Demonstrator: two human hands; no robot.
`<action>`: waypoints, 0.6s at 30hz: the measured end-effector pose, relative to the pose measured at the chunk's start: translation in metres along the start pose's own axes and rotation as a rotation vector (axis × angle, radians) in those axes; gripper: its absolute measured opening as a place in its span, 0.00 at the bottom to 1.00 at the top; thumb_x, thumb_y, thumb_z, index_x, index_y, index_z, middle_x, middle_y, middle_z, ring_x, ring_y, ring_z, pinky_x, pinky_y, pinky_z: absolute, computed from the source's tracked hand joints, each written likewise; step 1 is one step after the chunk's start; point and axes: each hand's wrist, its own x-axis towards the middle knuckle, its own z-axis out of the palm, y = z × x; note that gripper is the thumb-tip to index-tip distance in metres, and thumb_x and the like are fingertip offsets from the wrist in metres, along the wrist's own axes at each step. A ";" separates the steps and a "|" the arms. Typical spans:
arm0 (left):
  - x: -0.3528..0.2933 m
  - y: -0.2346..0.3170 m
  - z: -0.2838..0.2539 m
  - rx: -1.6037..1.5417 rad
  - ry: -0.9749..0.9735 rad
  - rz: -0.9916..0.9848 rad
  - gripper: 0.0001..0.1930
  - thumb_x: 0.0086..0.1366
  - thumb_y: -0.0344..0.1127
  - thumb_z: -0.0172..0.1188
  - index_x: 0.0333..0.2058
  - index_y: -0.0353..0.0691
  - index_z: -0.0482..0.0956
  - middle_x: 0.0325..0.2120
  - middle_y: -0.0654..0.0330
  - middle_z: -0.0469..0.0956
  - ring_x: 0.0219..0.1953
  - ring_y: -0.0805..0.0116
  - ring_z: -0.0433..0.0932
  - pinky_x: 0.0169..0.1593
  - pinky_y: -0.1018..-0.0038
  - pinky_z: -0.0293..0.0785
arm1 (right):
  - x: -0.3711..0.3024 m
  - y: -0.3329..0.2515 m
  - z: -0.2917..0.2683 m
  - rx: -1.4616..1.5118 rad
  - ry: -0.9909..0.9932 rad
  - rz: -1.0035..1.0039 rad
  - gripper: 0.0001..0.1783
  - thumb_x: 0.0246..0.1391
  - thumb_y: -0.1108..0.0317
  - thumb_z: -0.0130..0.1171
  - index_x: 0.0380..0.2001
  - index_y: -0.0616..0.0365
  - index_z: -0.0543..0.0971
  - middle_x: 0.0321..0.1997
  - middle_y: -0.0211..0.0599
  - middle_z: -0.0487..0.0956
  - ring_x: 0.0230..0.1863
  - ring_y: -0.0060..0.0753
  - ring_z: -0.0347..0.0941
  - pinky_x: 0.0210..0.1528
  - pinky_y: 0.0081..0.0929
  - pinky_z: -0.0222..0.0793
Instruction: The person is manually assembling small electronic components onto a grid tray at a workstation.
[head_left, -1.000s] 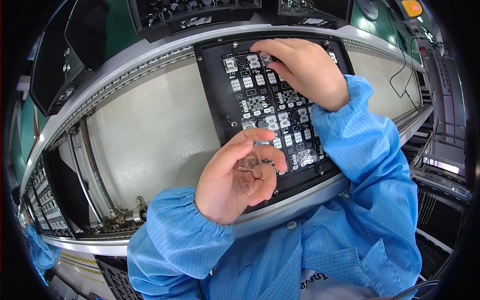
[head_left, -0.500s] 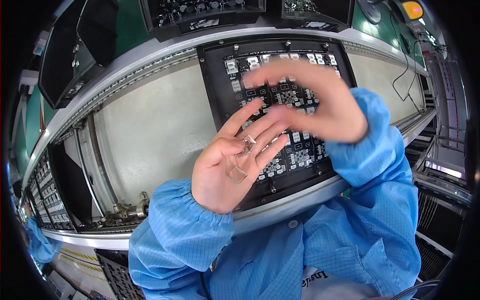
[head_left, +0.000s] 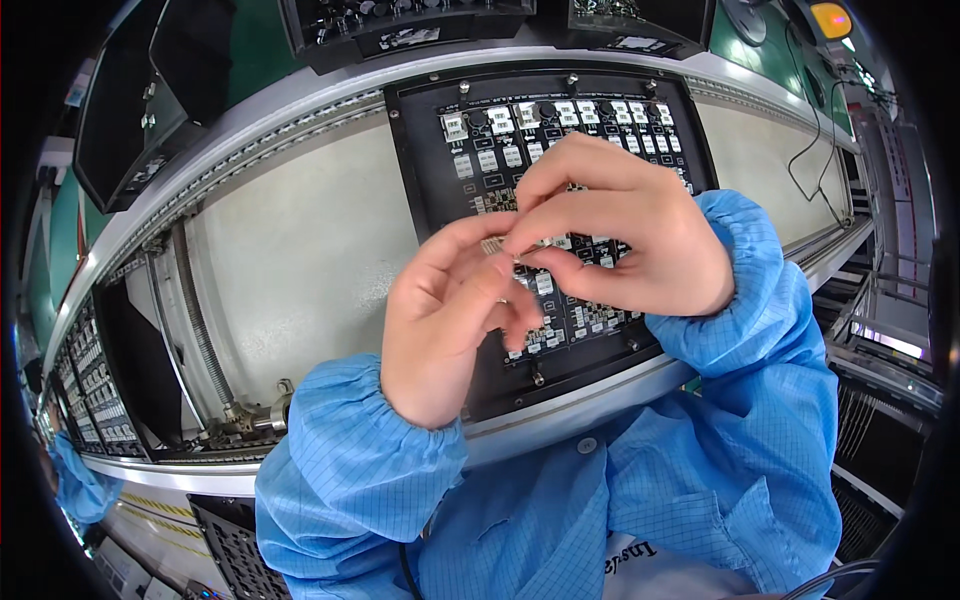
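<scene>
Over a black tray (head_left: 425,190) of circuit boards (head_left: 490,180), both my hands meet fingertip to fingertip. My left hand (head_left: 440,310) is closed, its thumb and forefinger pinching a small pale ridged part (head_left: 492,245); its exact kind is too small to tell. From the right, the thumb and fingers of my right hand (head_left: 640,230) come together at the same part's end, pinched on something mostly hidden by the fingertips. White connectors (head_left: 500,122) and round black components (head_left: 477,119) stand on the boards beyond the hands. The inside of my left palm is hidden.
The tray rests across conveyor rails (head_left: 330,120). Black bins (head_left: 415,30) with small parts stand behind, beside an open black box (head_left: 150,110). More boards (head_left: 100,390) lie at far left, near another person's blue sleeve (head_left: 80,485). A cable (head_left: 805,150) hangs at right.
My left hand has closed from an open palm where small clear square pieces showed. My right hand has come down, and its fingers now meet the left fingertips.
</scene>
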 end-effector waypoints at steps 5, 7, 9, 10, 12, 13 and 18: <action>0.007 0.001 -0.007 0.029 0.326 0.242 0.12 0.68 0.33 0.43 0.45 0.33 0.70 0.29 0.60 0.71 0.15 0.80 0.61 0.18 0.84 0.52 | 0.003 0.000 -0.008 0.271 -0.054 0.206 0.15 0.44 0.83 0.56 0.39 0.63 0.79 0.39 0.40 0.72 0.38 0.33 0.70 0.42 0.25 0.66; 0.012 0.006 -0.015 0.042 0.450 0.397 0.13 0.68 0.34 0.43 0.45 0.33 0.69 0.29 0.60 0.70 0.15 0.80 0.60 0.18 0.84 0.51 | 0.003 0.004 -0.009 0.339 -0.130 0.286 0.15 0.46 0.83 0.53 0.40 0.64 0.78 0.41 0.40 0.72 0.40 0.31 0.69 0.44 0.24 0.65; 0.019 0.014 -0.020 0.032 0.564 0.373 0.13 0.68 0.35 0.43 0.46 0.34 0.68 0.28 0.61 0.69 0.15 0.80 0.59 0.17 0.83 0.50 | 0.000 0.009 -0.006 0.687 -0.061 0.384 0.13 0.50 0.81 0.50 0.41 0.66 0.76 0.42 0.37 0.72 0.43 0.28 0.68 0.46 0.22 0.64; 0.023 0.015 -0.027 0.003 0.601 0.320 0.14 0.68 0.36 0.44 0.47 0.34 0.68 0.27 0.61 0.68 0.16 0.80 0.58 0.17 0.83 0.50 | 0.000 0.009 -0.008 0.686 -0.058 0.385 0.13 0.50 0.81 0.50 0.41 0.66 0.76 0.42 0.37 0.72 0.43 0.28 0.68 0.46 0.22 0.64; 0.025 0.010 -0.035 -0.029 0.639 0.266 0.14 0.68 0.36 0.44 0.47 0.34 0.67 0.26 0.62 0.67 0.16 0.80 0.57 0.17 0.82 0.49 | 0.000 0.008 -0.010 0.895 -0.020 0.497 0.13 0.51 0.82 0.51 0.41 0.67 0.75 0.43 0.37 0.72 0.42 0.26 0.69 0.46 0.21 0.66; 0.026 0.006 -0.037 -0.072 0.623 0.188 0.14 0.67 0.36 0.45 0.47 0.34 0.67 0.26 0.63 0.66 0.17 0.80 0.56 0.17 0.82 0.49 | 0.000 0.007 -0.012 0.894 -0.018 0.499 0.13 0.51 0.82 0.51 0.41 0.67 0.75 0.43 0.37 0.72 0.42 0.26 0.69 0.46 0.21 0.66; 0.029 -0.005 -0.040 -0.209 0.513 0.081 0.14 0.67 0.36 0.47 0.46 0.35 0.67 0.26 0.65 0.66 0.18 0.81 0.55 0.19 0.83 0.50 | -0.009 0.007 -0.023 0.796 -0.025 0.577 0.12 0.48 0.85 0.52 0.37 0.65 0.76 0.44 0.38 0.71 0.38 0.22 0.70 0.42 0.19 0.68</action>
